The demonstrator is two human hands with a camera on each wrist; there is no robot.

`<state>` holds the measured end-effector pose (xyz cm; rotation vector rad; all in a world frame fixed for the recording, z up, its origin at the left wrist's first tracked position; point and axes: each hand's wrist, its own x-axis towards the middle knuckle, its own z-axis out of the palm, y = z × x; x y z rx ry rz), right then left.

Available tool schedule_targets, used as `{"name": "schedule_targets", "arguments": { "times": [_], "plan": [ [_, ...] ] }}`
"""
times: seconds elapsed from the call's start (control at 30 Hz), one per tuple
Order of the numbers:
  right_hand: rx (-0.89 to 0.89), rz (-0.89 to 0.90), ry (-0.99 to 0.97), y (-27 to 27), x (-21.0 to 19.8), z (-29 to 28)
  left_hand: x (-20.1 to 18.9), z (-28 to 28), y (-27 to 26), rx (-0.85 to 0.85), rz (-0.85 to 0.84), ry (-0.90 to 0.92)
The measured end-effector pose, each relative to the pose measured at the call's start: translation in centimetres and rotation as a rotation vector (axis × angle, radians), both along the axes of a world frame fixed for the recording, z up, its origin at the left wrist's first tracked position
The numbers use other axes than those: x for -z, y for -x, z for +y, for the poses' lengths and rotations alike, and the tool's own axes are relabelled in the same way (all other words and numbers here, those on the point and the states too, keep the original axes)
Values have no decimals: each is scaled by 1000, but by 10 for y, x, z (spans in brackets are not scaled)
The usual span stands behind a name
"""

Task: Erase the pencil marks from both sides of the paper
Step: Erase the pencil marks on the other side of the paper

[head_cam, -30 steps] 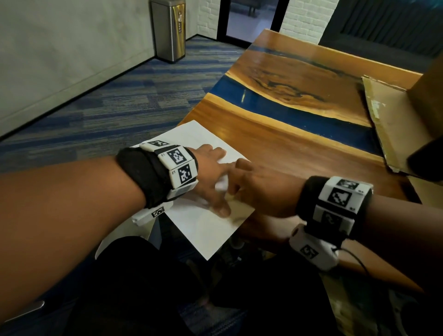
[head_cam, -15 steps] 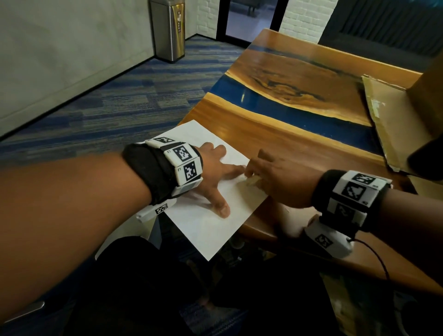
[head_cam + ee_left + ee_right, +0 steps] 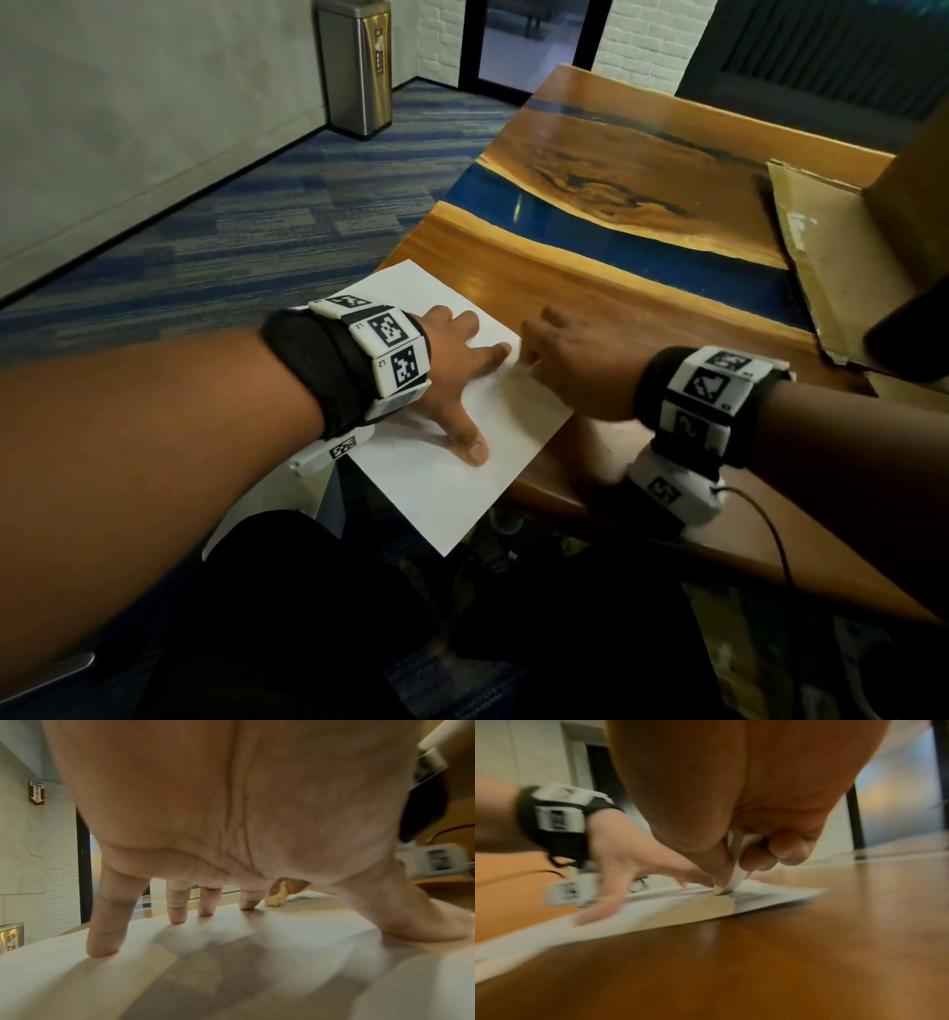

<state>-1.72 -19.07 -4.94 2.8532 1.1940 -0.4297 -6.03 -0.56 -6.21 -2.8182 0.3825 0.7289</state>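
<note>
Here the white sheet of paper lies flat on the wooden table, overhanging its near edge. The left hand presses spread, straight fingers onto it. Just beyond that forefinger, the right hand pinches a white eraser, tip touching the paper.

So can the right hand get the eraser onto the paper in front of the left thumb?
Probably yes: the right hand already has the eraser on the paper, and that patch looks bare.

Wooden table with paper, cardboard
</note>
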Motion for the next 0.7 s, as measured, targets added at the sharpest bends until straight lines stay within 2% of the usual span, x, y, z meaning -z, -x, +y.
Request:
{"name": "schedule_targets", "arguments": {
  "times": [0.07,0.23,0.37,0.4,0.53,0.7],
  "plan": [
    [65,-24,11,-11,-3,-6,-1,-2,-2,-2,5,-20],
    [-225,103,-14,23,0,-6,-1,0,-3,-1,10,3],
    [-15,-23,51,-4,-6,-16,0,-2,-2,-2,8,-34],
    [-14,-50,48,-3,-4,-17,1,-2,-2,-4,7,-34],
    [-258,36,8,27,5,-17,2,0,-2,-2,-2,-4],
    [3,-91,70,-1,-8,-34,0,-2,-3,-11,15,-27]
  ]
}}
